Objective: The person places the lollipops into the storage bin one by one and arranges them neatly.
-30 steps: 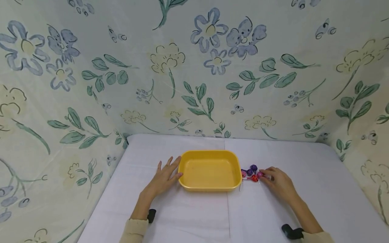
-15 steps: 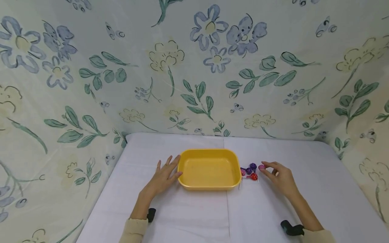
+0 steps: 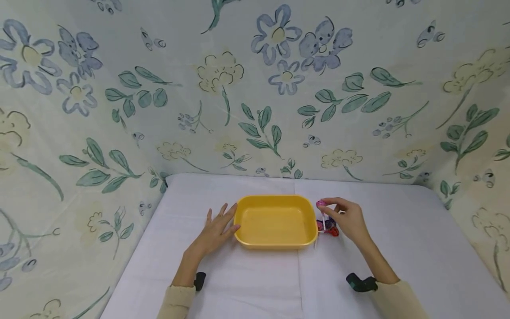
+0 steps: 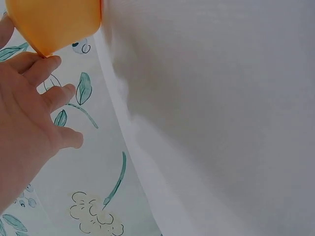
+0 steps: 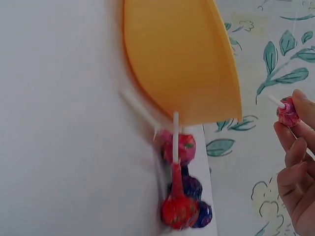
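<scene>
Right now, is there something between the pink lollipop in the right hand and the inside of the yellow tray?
Nothing visible stands in the way. The right hand pinches the pink lollipop in the air just beside the yellow tray's right rim, above the other lollipops on the table. The tray's inside is bare, and the left hand rests at its far side.

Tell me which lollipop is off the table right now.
The pink lollipop, pinched by the right hand beside the yellow tray. The other lollipops, red and purple, lie on the white cloth.
</scene>
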### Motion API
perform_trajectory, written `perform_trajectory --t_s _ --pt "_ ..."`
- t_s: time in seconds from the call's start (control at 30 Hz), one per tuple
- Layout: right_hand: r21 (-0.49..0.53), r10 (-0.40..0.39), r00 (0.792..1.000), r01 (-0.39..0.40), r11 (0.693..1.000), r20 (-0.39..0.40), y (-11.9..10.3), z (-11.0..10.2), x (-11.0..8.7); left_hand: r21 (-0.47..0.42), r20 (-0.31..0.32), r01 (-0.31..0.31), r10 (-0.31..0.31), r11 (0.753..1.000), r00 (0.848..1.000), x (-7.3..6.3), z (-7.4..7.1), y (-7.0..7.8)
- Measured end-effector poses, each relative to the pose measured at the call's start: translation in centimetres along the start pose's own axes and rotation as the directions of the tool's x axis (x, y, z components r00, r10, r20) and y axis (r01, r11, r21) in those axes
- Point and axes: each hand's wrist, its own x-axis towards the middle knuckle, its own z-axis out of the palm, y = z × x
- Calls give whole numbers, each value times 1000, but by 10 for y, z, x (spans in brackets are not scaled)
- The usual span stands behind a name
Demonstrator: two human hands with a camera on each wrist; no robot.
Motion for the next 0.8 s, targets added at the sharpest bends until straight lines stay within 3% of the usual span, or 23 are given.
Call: perform_trajectory --t_s 0.2,0.53,0.8 --pt "73 37 995 -44 996 93 -39 37 13 2 1 -1 1 1000 1000 1 0 0" --pt "137 69 975 -99 986 210 -96 130 18 -16 5 -12 12 1000 1000 0 1 2" --pt "-13 67 959 -66 998 275 -117 177 19 1 4 -32 32 999 999 0 -2 -2"
